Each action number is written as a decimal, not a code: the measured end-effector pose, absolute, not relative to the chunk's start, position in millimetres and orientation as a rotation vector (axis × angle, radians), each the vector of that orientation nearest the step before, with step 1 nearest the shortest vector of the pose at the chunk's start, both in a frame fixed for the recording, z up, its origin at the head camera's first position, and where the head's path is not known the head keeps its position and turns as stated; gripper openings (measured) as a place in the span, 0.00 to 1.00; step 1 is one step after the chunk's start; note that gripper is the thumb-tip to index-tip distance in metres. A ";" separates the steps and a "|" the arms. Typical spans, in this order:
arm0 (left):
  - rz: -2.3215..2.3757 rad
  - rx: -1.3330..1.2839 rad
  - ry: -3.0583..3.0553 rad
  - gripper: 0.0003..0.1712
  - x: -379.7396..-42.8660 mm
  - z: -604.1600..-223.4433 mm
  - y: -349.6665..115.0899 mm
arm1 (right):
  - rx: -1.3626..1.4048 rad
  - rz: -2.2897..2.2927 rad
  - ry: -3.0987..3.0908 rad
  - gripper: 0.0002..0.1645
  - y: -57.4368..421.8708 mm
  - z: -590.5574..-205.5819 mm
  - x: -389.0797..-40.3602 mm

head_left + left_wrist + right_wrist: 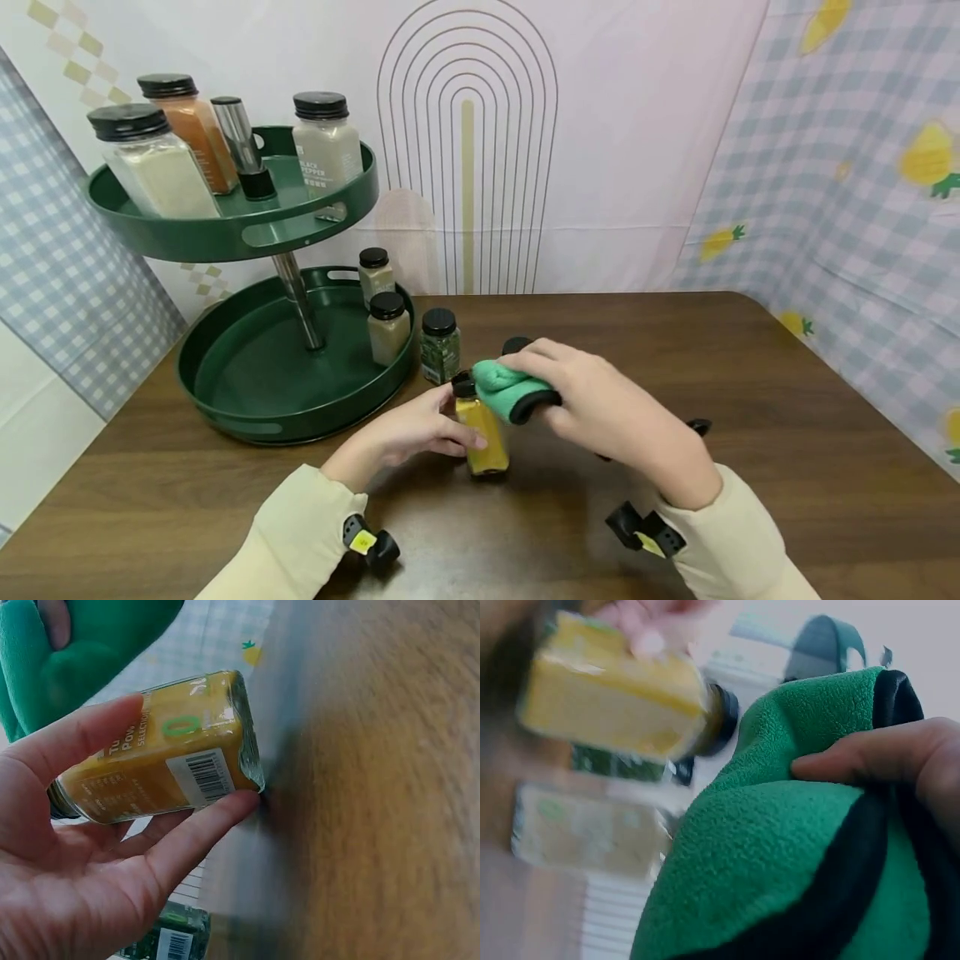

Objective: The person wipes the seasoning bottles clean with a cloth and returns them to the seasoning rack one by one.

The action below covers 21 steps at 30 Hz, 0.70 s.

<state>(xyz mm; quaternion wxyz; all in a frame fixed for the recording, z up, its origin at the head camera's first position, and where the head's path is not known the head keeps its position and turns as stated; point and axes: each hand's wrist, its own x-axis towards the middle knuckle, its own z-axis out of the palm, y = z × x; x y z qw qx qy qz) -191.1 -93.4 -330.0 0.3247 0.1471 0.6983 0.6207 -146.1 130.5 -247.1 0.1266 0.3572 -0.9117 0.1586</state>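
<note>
My left hand [416,435] grips a small glass spice jar of yellow powder [486,442] by its sides, thumb across the printed label. The jar has a black lid and leans slightly, its base close over the table. A barcode sticker [201,777] shows on it in the left wrist view. My right hand [596,396] holds a bunched green cloth [504,387] with black edging, right at the jar's lid and upper side. Behind the right hand, a jar of beige powder [589,831] is mostly hidden in the head view.
A two-tier green tray stand [225,392] stands at the left. Its upper tier carries larger jars [330,154] and a silver-and-black cylinder [243,146]; two small jars [388,329] sit on the lower tier. A dried-herb jar [440,350] stands on the wooden table [750,400] beside it.
</note>
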 end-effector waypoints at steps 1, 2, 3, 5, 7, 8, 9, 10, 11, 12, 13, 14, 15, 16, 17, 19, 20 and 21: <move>1.638 0.372 1.813 0.36 -191.4 -330.7 -94.5 | 1.067 0.452 -2.643 0.32 126.6 -250.1 -145.8; 1.644 0.361 1.801 0.35 -191.6 -331.4 -95.4 | 1.088 0.438 -2.632 0.32 122.4 -253.5 -145.7; 1.648 0.351 1.791 0.34 -192.0 -332.5 -96.4 | 1.106 0.419 -2.618 0.31 118.4 -256.8 -145.4; 1.653 0.333 1.778 0.33 -192.9 -334.1 -97.9 | 1.128 0.385 -2.597 0.30 111.4 -262.4 -145.0; 1.653 0.306 1.770 0.33 -193.9 -335.6 -98.9 | 1.143 0.366 -2.585 0.29 106.7 -266.2 -145.2; 1.652 0.299 1.767 0.33 -194.4 -336.4 -99.3 | 1.149 0.366 -2.583 0.29 105.4 -267.1 -145.4; 1.654 0.298 1.758 0.33 -195.0 -337.2 -99.5 | 1.157 0.375 -2.587 0.30 104.9 -267.5 -145.6; 1.654 0.302 1.750 0.33 -195.4 -337.7 -99.6 | 1.164 0.391 -2.597 0.31 105.1 -267.4 -145.8; 1.653 0.306 1.741 0.33 -195.6 -338.2 -99.6 | 1.175 0.414 -2.608 0.31 105.9 -267.3 -146.2; 1.652 0.311 1.731 0.33 -195.8 -338.7 -99.5 | 1.187 0.436 -2.623 0.32 107.2 -267.0 -146.6; 1.654 0.317 1.721 0.33 -195.8 -339.1 -99.1 | 1.200 0.462 -2.639 0.33 108.6 -266.5 -147.1; 1.657 0.319 1.712 0.34 -195.7 -339.5 -98.7 | 1.212 0.486 -2.653 0.34 110.2 -266.2 -147.7; 1.660 0.319 1.707 0.34 -195.5 -339.8 -98.2 | 1.229 0.507 -2.659 0.34 111.7 -266.0 -148.4; 1.665 0.312 1.704 0.34 -195.2 -340.1 -97.7 | 1.243 0.526 -2.666 0.34 113.0 -265.5 -149.1; 1.664 0.308 1.706 0.34 -195.0 -340.3 -97.3 | 1.259 0.540 -2.667 0.34 114.3 -265.5 -150.1; 1.667 0.291 1.716 0.33 -194.5 -340.4 -96.9 | 1.288 0.552 -2.667 0.35 116.2 -265.1 -152.1; 1.666 0.285 1.723 0.33 -194.6 -340.5 -97.0 | 1.301 0.557 -2.669 0.35 117.0 -265.0 -153.0; 1.662 0.281 1.730 0.33 -194.6 -340.4 -97.4 | 1.313 0.559 -2.677 0.35 117.7 -264.6 -153.7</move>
